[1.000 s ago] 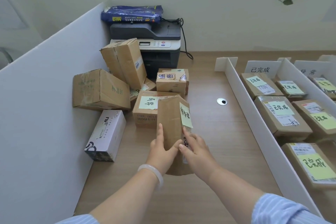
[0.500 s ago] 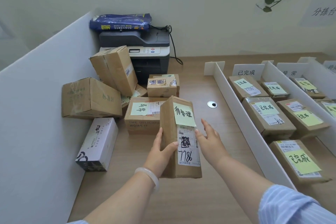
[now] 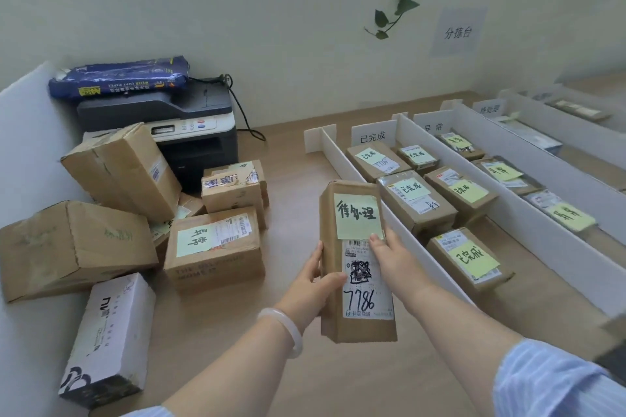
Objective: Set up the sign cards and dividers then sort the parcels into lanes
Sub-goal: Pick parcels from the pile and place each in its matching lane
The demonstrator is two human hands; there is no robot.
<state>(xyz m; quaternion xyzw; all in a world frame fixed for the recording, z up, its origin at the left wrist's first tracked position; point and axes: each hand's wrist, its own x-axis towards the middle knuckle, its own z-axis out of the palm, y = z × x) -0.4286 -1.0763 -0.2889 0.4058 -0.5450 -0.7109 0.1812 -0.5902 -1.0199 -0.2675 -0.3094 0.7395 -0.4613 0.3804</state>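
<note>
A long brown parcel [image 3: 355, 200] with a green sticky note and a white label marked 7786 is held up over the table. My left hand [image 3: 310, 284] grips its left edge, thumb across the front. My right hand [image 3: 393, 257] holds the right side, fingers on the note's lower corner. To the right, white dividers [image 3: 338, 156] form lanes with standing sign cards [image 3: 372, 135]. Several noted parcels [image 3: 416, 200] lie in the lanes. A pile of unsorted parcels [image 3: 213, 247] sits on the left.
A printer [image 3: 189, 125] with a blue paper pack on top stands at the back left. A tall white board [image 3: 20, 132] walls off the left side. A white box [image 3: 108, 338] lies near the front left. A plant hangs on the back wall.
The parcel has been lifted and carried to the right, toward the lanes. My right hand has closed back onto its right side. The view has tilted up and turned right.
</note>
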